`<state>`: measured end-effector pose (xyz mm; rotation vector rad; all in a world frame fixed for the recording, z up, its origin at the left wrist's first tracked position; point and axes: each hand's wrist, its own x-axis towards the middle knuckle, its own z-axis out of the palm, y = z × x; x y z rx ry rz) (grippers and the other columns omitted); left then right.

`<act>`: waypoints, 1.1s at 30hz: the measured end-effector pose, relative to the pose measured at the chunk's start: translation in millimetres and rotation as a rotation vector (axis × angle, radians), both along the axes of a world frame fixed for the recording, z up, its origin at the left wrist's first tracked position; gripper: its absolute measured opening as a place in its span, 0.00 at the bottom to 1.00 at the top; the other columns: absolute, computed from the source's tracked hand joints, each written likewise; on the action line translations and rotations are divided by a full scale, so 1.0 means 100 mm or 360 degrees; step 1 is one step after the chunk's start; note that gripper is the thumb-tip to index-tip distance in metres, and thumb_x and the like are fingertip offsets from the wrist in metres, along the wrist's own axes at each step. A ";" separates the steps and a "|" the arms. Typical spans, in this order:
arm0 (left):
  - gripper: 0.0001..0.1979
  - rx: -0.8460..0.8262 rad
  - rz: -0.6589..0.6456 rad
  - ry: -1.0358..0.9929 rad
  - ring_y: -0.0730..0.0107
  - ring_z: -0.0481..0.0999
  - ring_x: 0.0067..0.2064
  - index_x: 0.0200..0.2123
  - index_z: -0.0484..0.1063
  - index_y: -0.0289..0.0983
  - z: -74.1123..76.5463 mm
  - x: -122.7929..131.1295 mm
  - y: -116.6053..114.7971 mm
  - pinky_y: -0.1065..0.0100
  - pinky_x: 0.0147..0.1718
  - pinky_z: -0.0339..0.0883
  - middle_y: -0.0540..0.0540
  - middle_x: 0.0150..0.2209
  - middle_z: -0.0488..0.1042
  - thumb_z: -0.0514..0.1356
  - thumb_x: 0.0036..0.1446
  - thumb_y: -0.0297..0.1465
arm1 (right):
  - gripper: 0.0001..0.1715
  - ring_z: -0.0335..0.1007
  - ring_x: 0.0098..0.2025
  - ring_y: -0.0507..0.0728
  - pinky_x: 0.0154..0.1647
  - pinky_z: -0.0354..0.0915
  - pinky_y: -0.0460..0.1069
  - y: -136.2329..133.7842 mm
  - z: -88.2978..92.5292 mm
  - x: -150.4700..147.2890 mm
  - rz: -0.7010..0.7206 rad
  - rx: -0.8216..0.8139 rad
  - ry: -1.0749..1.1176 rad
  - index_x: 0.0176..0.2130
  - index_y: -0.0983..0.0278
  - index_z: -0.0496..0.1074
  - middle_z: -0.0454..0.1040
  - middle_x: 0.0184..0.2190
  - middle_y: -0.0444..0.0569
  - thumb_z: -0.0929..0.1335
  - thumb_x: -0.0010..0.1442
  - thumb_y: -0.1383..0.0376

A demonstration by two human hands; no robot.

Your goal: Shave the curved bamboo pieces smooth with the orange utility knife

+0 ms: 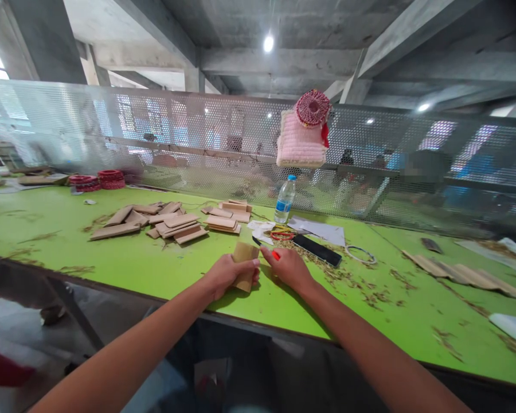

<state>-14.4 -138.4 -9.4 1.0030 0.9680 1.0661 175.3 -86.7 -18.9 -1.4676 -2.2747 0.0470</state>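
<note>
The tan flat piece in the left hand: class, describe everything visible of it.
The tan flat piece is a small rectangle, cardboard-like or thin wood, matte. It stands nearly upright on or just above the green table, its lower half wrapped by the left hand. The right hand holds a black-and-red tool beside its upper corner.

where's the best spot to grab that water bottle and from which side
Wrap the fingers round the labelled middle of the water bottle, coming in from the near side. It stands upright with a round, slim body, and the mesh screen stands close behind it, so the front is open.
</note>
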 end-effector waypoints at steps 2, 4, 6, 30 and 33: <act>0.20 -0.0004 0.0008 -0.0020 0.69 0.77 0.28 0.34 0.77 0.30 0.00 0.00 0.00 0.66 0.33 0.74 0.41 0.28 0.78 0.74 0.45 0.41 | 0.38 0.57 0.22 0.53 0.25 0.43 0.49 0.01 0.00 0.01 -0.0039 0.0014 0.0021 0.22 0.61 0.66 0.67 0.19 0.47 0.53 0.67 0.40; 0.20 -0.0012 -0.0002 -0.0035 0.68 0.77 0.29 0.33 0.76 0.30 -0.01 -0.01 0.01 0.65 0.35 0.74 0.41 0.29 0.78 0.74 0.45 0.41 | 0.38 0.57 0.23 0.53 0.26 0.43 0.49 0.01 0.00 0.02 -0.0059 0.0028 0.0040 0.22 0.61 0.66 0.67 0.19 0.46 0.53 0.67 0.39; 0.21 -0.0020 -0.0015 -0.0046 0.67 0.77 0.30 0.33 0.76 0.30 -0.02 -0.03 0.02 0.64 0.36 0.75 0.40 0.30 0.78 0.75 0.45 0.41 | 0.39 0.57 0.23 0.53 0.26 0.44 0.49 0.01 0.00 0.03 -0.0085 0.0041 0.0065 0.23 0.61 0.67 0.67 0.19 0.46 0.51 0.68 0.40; 0.21 -0.0068 0.0047 -0.0019 0.67 0.78 0.30 0.34 0.75 0.32 0.00 0.00 0.02 0.64 0.34 0.75 0.41 0.31 0.78 0.74 0.45 0.41 | 0.38 0.56 0.22 0.51 0.25 0.45 0.48 -0.02 0.04 0.02 0.0056 0.0032 0.0148 0.21 0.62 0.64 0.65 0.17 0.44 0.53 0.68 0.40; 0.21 -0.0054 -0.0017 0.0004 0.67 0.77 0.30 0.33 0.76 0.31 -0.01 -0.04 0.02 0.65 0.34 0.74 0.41 0.31 0.78 0.74 0.45 0.42 | 0.36 0.55 0.21 0.51 0.26 0.44 0.48 -0.05 0.05 0.02 0.0195 0.0015 0.0102 0.21 0.62 0.65 0.65 0.17 0.43 0.56 0.67 0.41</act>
